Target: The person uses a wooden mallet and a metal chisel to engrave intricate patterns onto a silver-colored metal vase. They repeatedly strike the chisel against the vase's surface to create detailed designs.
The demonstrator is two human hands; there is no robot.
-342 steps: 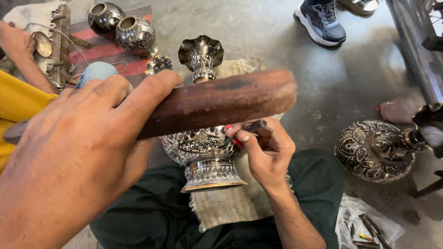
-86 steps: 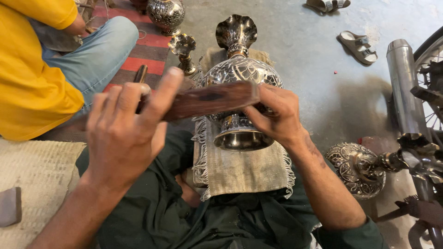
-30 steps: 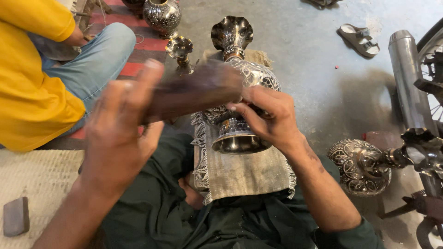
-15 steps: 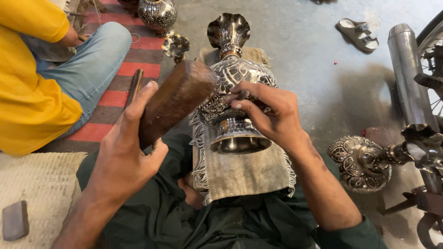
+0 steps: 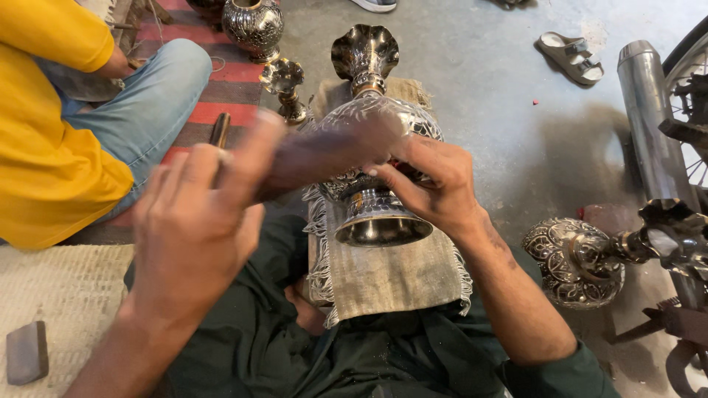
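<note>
The left hand (image 5: 195,236) is gripping a thick wooden mallet (image 5: 324,151), its fingers wrapped closed round the handle end while the head is blurring across the belly of an engraved metal vase (image 5: 372,147). The vase is lying on its side on a fringed grey cloth (image 5: 391,276) over the person's lap, flared mouth pointing away, round foot facing the camera. The right hand (image 5: 435,184) is resting on the vase just above the foot, fingers curled in as if pinching a small tool against the metal, though whether anything is actually held there I cannot tell, since the fingertips are hiding it.

To work this well, the right hand is best kept pressing firmly so the vase is not rolling on the cloth, and the mallet blows kept short and square to the spot under the fingers, clear of the knuckles.

A person in a yellow shirt (image 5: 51,140) is sitting at left; another engraved vase (image 5: 579,258) is lying on the concrete floor (image 5: 501,110) at right
</note>
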